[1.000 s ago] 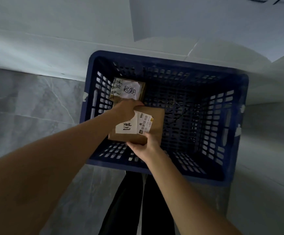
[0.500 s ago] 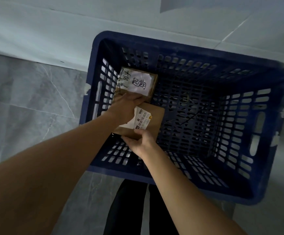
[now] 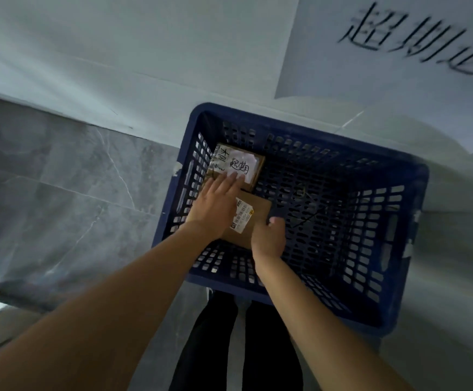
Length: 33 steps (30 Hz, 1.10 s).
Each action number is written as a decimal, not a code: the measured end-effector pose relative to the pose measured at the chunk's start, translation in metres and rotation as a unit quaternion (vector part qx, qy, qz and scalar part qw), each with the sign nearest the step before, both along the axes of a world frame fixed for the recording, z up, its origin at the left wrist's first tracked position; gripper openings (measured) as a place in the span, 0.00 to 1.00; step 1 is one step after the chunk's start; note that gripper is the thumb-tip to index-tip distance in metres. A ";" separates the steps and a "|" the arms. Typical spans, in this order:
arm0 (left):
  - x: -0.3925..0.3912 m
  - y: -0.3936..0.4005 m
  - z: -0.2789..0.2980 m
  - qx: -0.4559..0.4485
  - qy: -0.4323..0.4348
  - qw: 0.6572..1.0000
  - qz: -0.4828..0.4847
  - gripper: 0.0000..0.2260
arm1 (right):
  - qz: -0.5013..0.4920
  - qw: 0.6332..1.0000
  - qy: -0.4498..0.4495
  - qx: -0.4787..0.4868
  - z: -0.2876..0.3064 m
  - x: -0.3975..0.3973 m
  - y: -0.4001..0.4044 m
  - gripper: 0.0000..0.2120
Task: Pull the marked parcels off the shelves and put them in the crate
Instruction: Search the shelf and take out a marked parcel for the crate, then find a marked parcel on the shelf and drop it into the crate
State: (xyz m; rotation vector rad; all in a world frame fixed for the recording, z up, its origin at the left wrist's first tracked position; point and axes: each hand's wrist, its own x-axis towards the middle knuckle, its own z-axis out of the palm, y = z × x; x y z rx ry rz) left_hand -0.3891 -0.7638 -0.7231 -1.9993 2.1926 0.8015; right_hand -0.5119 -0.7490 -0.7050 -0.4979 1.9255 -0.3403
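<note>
So the brown parcel (image 3: 253, 221) is down inside the blue crate (image 3: 308, 119), on or just above the floor of it, hard to tell which, in the near-left part close to the left wall. It's a flat cardboard box lying face up with a barcode sticker (image 3: 242, 217) on top. Its long axis looks to run from the crate's near wall toward its far wall, tilted a little to the right, so its far end points at the second parcel (image 3: 236, 167), the one with the white handwritten label, which sits in the crate's far-left corner. The two boxes are touching or very nearly.

Left hand (image 3: 215, 206) is spread flat, palm down, fingers out straight, lying over the left side of the brown parcel with the fingertips reaching onto the second parcel. It's pressing more than gripping. Right hand (image 3: 269, 238) is curled around the parcel's near-right corner, thumb up on the right edge, so it has actual hold of it.

What could go wrong: probably not much. If the right hand lets go while the box is riding up on the other one, it ends up tilted instead of flat. Fingers could also get pinched between the boxes.

Past the crate's far wall there's a white sheet (image 3: 399, 66) with big handwritten characters.
</note>
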 end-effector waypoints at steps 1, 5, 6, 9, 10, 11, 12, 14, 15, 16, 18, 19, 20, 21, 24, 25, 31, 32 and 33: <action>-0.002 0.005 0.017 -0.011 0.000 1.000 0.015 0.28 | 0.085 0.993 0.044 -0.066 0.011 -0.006 0.000 0.13; -0.006 0.033 0.090 -0.050 -0.031 0.994 0.091 0.26 | 0.403 0.856 0.201 -0.256 0.072 -0.026 0.002 0.22; -0.006 0.041 0.109 -0.061 -0.042 0.991 0.108 0.26 | 0.450 0.822 0.214 -0.276 0.090 -0.031 0.000 0.23; 0.001 0.063 0.169 -0.088 -0.073 0.983 0.143 0.26 | 0.545 0.733 0.248 -0.322 0.147 -0.034 -0.007 0.26; 0.005 0.069 0.189 -0.097 -0.085 0.979 0.156 0.26 | 0.566 0.703 0.258 -0.345 0.167 -0.033 -0.010 0.26; 0.010 0.073 0.209 -0.106 -0.097 0.975 0.169 0.26 | 0.581 0.676 0.264 -0.369 0.187 -0.030 -0.013 0.26; 0.015 0.078 0.230 -0.120 -0.108 0.970 0.183 0.26 | 0.594 0.650 0.267 -0.391 0.208 -0.026 -0.016 0.27; 0.027 0.087 0.271 -0.157 -0.121 0.956 0.215 0.26 | 0.620 0.599 0.269 -0.430 0.246 -0.015 -0.021 0.27; 0.034 0.094 0.292 -0.176 -0.127 0.947 0.236 0.26 | 0.628 0.575 0.268 -0.450 0.265 -0.006 -0.021 0.27; 0.041 0.102 0.313 -0.194 -0.133 0.938 0.257 0.26 | 0.633 0.553 0.266 -0.472 0.283 0.004 -0.021 0.28; 0.058 0.123 0.355 -0.230 -0.152 0.915 0.295 0.26 | 0.634 0.516 0.251 -0.519 0.321 0.030 -0.017 0.28; 0.067 0.135 0.375 -0.247 -0.166 0.902 0.313 0.26 | 0.631 0.498 0.243 -0.544 0.340 0.045 -0.013 0.29; 0.077 0.149 0.395 -0.257 -0.180 0.890 0.332 0.26 | 0.629 0.479 0.232 -0.567 0.359 0.061 -0.006 0.29; 0.088 0.165 0.414 -0.264 -0.194 0.877 0.350 0.26 | 0.628 0.459 0.220 -0.588 0.378 0.078 0.001 0.29; 0.127 0.223 0.463 -0.281 -0.250 0.835 0.400 0.26 | 0.631 0.399 0.175 -0.642 0.429 0.134 0.036 0.27; 0.139 0.247 0.479 -0.285 -0.271 0.820 0.416 0.27 | 0.629 0.380 0.158 -0.659 0.444 0.153 0.052 0.26; 0.200 0.426 0.560 -0.274 -0.395 0.714 0.509 0.27 | 0.625 0.262 0.042 -0.735 0.523 0.268 0.194 0.27; 0.205 0.462 0.570 -0.260 -0.416 0.696 0.524 0.25 | 0.623 0.245 0.020 -0.743 0.533 0.285 0.225 0.26; 0.209 0.501 0.579 -0.248 -0.428 0.682 0.539 0.24 | 0.624 0.227 -0.003 -0.748 0.541 0.302 0.258 0.26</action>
